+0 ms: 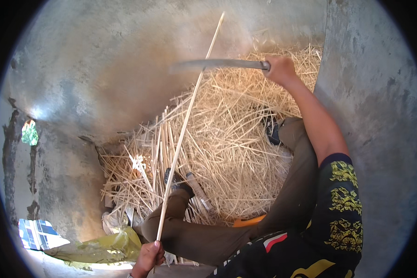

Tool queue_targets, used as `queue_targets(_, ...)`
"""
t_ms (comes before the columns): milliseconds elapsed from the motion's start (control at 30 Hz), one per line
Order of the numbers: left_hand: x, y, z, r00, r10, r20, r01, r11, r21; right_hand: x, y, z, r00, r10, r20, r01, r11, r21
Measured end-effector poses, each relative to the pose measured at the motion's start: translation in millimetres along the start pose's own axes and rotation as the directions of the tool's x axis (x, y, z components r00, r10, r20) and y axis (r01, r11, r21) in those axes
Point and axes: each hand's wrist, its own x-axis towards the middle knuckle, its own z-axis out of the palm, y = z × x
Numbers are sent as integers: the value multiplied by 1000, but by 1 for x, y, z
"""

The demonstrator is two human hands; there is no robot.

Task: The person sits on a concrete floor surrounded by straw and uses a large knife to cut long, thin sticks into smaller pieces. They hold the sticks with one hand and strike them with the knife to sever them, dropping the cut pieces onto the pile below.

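Note:
A long, thin pale strip of split cane or bamboo [184,124] slants up from the lower left, its far end near the back wall. My left hand [149,256] is closed around its lower end, close to my knee. My right hand [280,69], arm stretched out, grips a curved knife [234,63] at its handle. The blade points left and crosses the upper part of the strip; its tip is smeared by motion. Whether blade and strip touch, I cannot tell.
A thick pile of pale shavings [236,153] covers the floor around my legs. Split strips [160,143] lie heaped on the left, beside a short round stick [198,189]. Something orange [249,221] shows near my thigh, and a yellowish sheet [102,248] lies lower left. Concrete walls [375,139] stand close.

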Motion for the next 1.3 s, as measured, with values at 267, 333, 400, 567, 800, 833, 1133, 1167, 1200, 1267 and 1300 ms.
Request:
queue_targets(267, 2, -10, 11, 999, -49, -8, 49, 999, 17, 14, -14, 4, 845, 442, 302, -477, 878, 49)
queue_targets(333, -5, -10, -1, 993, -105, 58, 108, 993, -54, 17, 8, 6, 837, 459, 299, -475, 880, -22)
queue_targets(400, -13, -9, 17, 995, -96, -18, 97, 994, 44, -17, 22, 12, 768, 550, 327, -558, 826, -80)
queue_targets(567, -18, -27, 9, 987, -144, 70, 155, 973, -172, 6, -2, 16, 960, 246, 131, -245, 969, -29)
queue_targets(800, -32, -6, 31, 967, -245, 75, 256, 939, -232, -16, 76, 9, 338, 941, 6, -877, 312, 364)
queue_targets(833, -24, 3, 26, 980, -181, 87, 197, 953, -231, 1, 69, -12, 353, 935, -29, -847, 333, 415)
queue_targets(1133, 47, 7, 36, 992, 126, 1, -121, 956, -266, 16, -23, -37, 620, 717, 320, -481, 24, 877)
queue_targets(1167, 50, 2, 40, 990, 137, 10, -131, 962, -238, 13, -37, -45, 660, 646, 384, -445, -77, 892)
queue_targets(1200, 50, -4, 46, 989, 150, 16, -143, 967, -210, 10, -51, -53, 726, 552, 411, -410, -133, 902)
queue_targets(1267, 49, -16, 59, 988, 148, 47, -136, 972, -189, 7, -71, -70, 811, 396, 431, -354, -255, 900)
queue_targets(1300, 52, -30, 51, 981, 140, 136, -117, 980, -163, 5, -79, -76, 832, 342, 437, -331, -325, 886)
